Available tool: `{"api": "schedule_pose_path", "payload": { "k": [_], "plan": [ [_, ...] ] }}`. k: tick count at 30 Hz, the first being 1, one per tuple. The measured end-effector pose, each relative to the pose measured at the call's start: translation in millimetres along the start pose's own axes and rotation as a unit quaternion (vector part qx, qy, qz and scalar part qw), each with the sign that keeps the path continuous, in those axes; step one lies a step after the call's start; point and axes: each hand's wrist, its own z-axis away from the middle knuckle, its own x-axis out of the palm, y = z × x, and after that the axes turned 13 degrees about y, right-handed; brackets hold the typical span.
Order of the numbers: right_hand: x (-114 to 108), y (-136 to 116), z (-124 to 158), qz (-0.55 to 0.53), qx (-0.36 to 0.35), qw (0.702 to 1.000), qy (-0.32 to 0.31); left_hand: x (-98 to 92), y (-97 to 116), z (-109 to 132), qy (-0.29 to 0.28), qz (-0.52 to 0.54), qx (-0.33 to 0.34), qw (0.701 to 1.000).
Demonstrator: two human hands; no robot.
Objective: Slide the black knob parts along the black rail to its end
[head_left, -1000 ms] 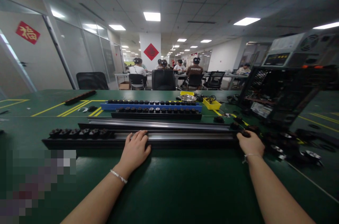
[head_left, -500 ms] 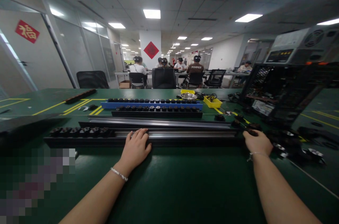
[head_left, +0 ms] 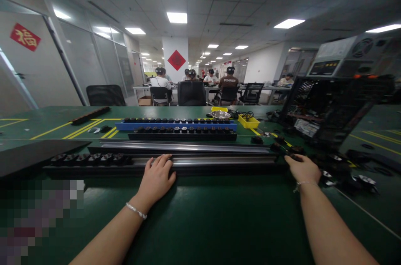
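My left hand [head_left: 156, 177] lies over the front black rail [head_left: 219, 167], fingers across its top and thumb against its near side. What is under the palm is hidden. A row of small black modules [head_left: 95, 158] with pale metal tops sits in the left part of this rail; a shiny metal channel shows to the right of the hand. At the rail's right end, my right hand [head_left: 303, 168] is closed on a small black part [head_left: 295, 157], mostly covered by the fingers. Behind lies a second black rail [head_left: 188, 147] with a bare metal channel.
Farther back stand a blue rail [head_left: 175, 126] and a black rail [head_left: 181, 136], both filled with modules. Loose black modules [head_left: 365, 183] lie at right, near an open computer case [head_left: 316, 110]. A yellow tray [head_left: 249, 122] and metal bowl [head_left: 220, 114] stand behind. Several people sit beyond.
The view has shifted slightly, so the whole scene sits a little farther left. Both hands keep their places at the front rail.
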Motion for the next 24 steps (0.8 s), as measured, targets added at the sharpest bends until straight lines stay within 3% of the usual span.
{"api": "schedule_pose_path", "payload": {
  "k": [9, 15, 20, 24],
  "plan": [
    [-4.4, -5.6, 3.6, 0.016, -0.023, 1.0, -0.007, 1.9, -0.7, 0.6, -0.002, 0.003, -0.002, 1.0],
    [-10.0, -0.1, -4.3, 0.043, -0.038, 0.998, 0.023, 5.0, -1.8, 2.3, 0.006, 0.0, 0.001, 1.0],
    [-13.5, 15.3, -20.0, 0.068, -0.139, 0.988, -0.017, 4.0, 0.2, 1.3, 0.004, 0.001, 0.0, 1.0],
    [-1.6, 23.5, -22.5, 0.074, -0.228, 0.97, -0.022, 2.4, 0.0, 0.9, 0.001, 0.002, 0.001, 1.0]
  ]
}}
